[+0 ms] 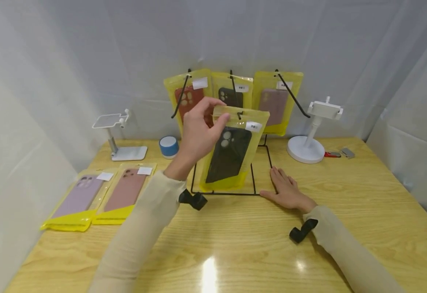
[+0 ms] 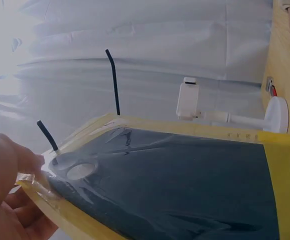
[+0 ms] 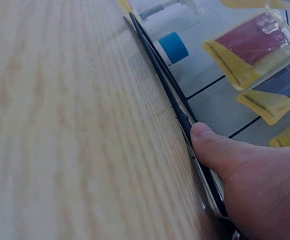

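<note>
My left hand pinches the top left corner of a yellow packet with a black phone case, held up in front of a black wire display rack. In the left wrist view the black case packet fills the frame, with my fingers at its corner. Three more yellow packets hang on the rack: a red case, a black case and a mauve case. My right hand lies flat on the wooden table, its thumb against the rack's base wire.
Two yellow packets lie flat at the table's left, one with a lilac case, one with a pink case. White phone stands stand at back left and back right. A blue round object and small items sit nearby.
</note>
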The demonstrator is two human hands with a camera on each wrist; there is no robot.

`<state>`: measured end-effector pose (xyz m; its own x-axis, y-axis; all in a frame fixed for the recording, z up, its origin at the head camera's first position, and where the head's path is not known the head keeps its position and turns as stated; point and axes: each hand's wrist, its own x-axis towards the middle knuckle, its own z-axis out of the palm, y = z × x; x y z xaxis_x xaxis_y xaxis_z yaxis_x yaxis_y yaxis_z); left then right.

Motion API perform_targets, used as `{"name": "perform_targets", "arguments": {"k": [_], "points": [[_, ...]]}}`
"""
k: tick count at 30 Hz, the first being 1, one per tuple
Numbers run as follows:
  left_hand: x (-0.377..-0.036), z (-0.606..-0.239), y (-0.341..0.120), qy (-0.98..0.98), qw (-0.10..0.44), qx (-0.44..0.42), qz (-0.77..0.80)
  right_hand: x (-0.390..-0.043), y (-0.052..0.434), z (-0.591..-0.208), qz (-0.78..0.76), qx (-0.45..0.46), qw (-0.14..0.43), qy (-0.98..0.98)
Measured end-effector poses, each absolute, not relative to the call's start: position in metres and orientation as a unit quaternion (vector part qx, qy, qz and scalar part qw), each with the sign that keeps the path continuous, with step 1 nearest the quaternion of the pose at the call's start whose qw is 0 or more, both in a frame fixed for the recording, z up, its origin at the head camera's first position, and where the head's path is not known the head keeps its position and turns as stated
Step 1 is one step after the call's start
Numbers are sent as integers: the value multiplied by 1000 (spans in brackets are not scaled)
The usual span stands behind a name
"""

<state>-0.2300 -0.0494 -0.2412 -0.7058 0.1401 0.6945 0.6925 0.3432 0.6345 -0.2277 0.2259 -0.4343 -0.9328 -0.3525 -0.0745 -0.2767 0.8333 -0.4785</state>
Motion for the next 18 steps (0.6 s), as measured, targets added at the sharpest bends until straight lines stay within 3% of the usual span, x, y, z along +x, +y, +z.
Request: {"name": "perform_targets", "arguments": {"k": [18], "points": [[-272, -231, -41, -811, 187, -148, -535, -230, 228, -439, -240, -167, 78, 953]]}}
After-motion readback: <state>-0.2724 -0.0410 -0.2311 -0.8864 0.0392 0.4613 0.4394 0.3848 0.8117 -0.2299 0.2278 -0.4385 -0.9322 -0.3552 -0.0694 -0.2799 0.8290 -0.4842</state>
